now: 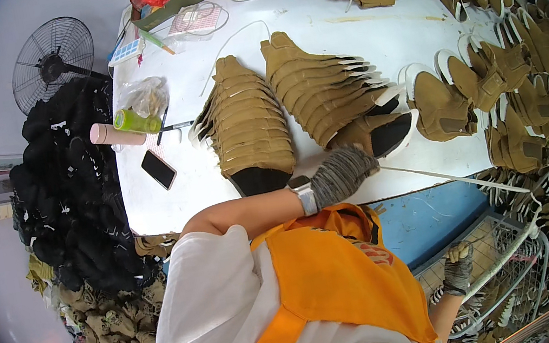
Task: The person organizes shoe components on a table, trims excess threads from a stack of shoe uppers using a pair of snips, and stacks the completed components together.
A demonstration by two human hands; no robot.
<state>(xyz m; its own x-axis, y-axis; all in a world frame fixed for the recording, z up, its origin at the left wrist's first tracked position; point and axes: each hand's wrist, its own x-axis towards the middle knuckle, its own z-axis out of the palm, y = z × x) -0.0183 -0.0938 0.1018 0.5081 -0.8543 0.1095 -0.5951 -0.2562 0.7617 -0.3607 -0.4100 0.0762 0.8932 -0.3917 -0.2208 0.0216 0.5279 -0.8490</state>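
My left hand (pixel 344 174), in a grey knit glove, is closed at the near end of the right stack of brown shoe uppers (pixel 319 87). A pale cord (pixel 446 176) runs from its fingers off to the right. Beside that stack lies another row of nested brown uppers (pixel 246 115), its nearest piece showing a black lining. My right hand (pixel 458 270), gloved with bare fingertips, is held low by my side over a wire cart. Its fingers are curled into a fist; what they hold, if anything, cannot be made out.
More brown uppers (pixel 431 102) with white edges cover the table's right side and far edge. A phone (pixel 158 169), pink bottle (pixel 117 134) and green bottle (pixel 137 122) lie at left. Black material (pixel 67 188) is heaped beside the table, below a fan (pixel 52 63). A wire cart (pixel 492 249) stands right.
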